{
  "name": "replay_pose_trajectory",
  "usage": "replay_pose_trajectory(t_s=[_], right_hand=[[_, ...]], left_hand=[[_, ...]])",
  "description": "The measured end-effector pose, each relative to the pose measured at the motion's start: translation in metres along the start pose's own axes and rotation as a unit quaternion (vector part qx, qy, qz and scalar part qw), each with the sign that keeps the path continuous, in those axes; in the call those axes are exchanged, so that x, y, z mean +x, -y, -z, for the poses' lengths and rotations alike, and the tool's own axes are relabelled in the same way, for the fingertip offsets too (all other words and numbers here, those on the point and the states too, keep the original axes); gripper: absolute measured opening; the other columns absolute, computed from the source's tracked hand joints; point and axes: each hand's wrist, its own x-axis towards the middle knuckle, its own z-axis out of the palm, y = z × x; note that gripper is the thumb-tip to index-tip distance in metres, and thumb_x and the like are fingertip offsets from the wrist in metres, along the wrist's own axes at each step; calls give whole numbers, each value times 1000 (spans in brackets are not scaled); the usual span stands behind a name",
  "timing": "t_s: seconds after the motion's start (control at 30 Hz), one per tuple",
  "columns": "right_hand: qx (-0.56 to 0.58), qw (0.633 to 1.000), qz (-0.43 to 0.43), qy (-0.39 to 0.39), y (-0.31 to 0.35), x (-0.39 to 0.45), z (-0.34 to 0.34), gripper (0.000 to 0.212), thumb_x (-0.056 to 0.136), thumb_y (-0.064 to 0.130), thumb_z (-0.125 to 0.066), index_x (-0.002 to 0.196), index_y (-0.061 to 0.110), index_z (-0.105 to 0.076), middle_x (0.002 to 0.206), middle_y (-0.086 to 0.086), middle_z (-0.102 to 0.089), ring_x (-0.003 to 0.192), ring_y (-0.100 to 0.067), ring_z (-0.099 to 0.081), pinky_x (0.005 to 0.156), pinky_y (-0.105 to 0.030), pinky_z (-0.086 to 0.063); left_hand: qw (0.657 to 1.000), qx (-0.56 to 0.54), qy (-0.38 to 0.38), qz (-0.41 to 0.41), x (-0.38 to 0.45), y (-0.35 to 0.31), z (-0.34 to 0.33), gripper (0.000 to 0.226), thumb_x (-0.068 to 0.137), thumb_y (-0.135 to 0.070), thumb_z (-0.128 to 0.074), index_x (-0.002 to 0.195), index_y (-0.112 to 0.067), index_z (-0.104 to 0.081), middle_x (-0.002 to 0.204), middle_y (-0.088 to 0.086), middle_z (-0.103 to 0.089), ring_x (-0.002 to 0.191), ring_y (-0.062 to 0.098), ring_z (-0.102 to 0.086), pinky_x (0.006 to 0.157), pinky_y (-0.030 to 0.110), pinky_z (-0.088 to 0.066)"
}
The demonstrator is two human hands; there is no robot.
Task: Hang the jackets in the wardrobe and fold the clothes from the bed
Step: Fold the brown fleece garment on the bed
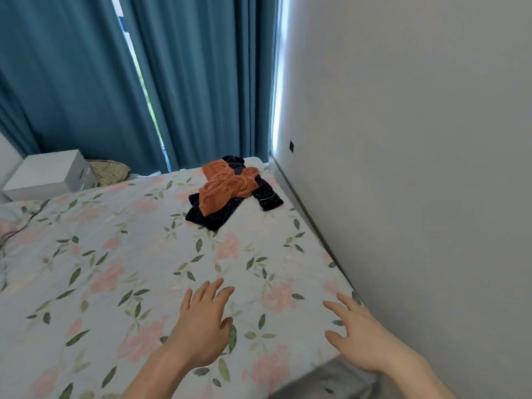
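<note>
Teal curtains (72,82) (daylight between), grey wall (417,139), white nightstand (49,174)

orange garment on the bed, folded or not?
Not folded. The orange garment lies crumpled in loose bunches on top of the dark garment, near the far corner of the bed.

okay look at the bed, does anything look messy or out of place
Yes. An orange garment lies crumpled across a dark navy one in an unfolded heap near the bed's far corner by the wall.

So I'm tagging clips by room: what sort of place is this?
Most likely a home bedroom: a bed with a floral sheet, a small heap of clothes on it, and teal curtains drawn across a window behind.
</note>
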Motion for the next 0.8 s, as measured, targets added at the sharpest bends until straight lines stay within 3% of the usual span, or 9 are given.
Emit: replay_pose_trajectory(t_s=[0.27,0.47,0.63,0.8], right_hand=[[28,995,-93,-31,-90,-35,11,69,99,49,-53,161,39,-24,172,2,-8,158,-21,-11,127,-38,-16],[41,992,-111,-47,-152,-39,32,69,99,50,-53,161,36,-25,172,1,-9,158,-23,-13,128,-36,-15],[18,996,-84,-31,-228,-23,68,69,101,50,-50,162,37,-21,173,2,-5,159,-23,-10,128,-39,-15],[-37,998,-46,5,-320,-1,108,70,101,51,-47,163,35,-18,173,-1,-1,160,-25,-5,129,-43,-13]], left_hand=[[994,4,54,-95,38,-85,-41,60,106,-35,-38,161,-34,-16,171,-7,-2,158,21,4,128,47,5],[990,37,48,-130,75,-153,-57,60,105,-36,-40,161,-35,-17,171,-6,-2,159,21,2,128,47,5],[993,37,37,-104,101,-230,-87,60,106,-36,-39,161,-34,-16,172,-6,0,159,23,4,128,47,5],[999,22,23,-24,115,-306,-128,61,107,-40,-38,162,-34,-14,172,-4,10,158,23,13,128,47,5]])
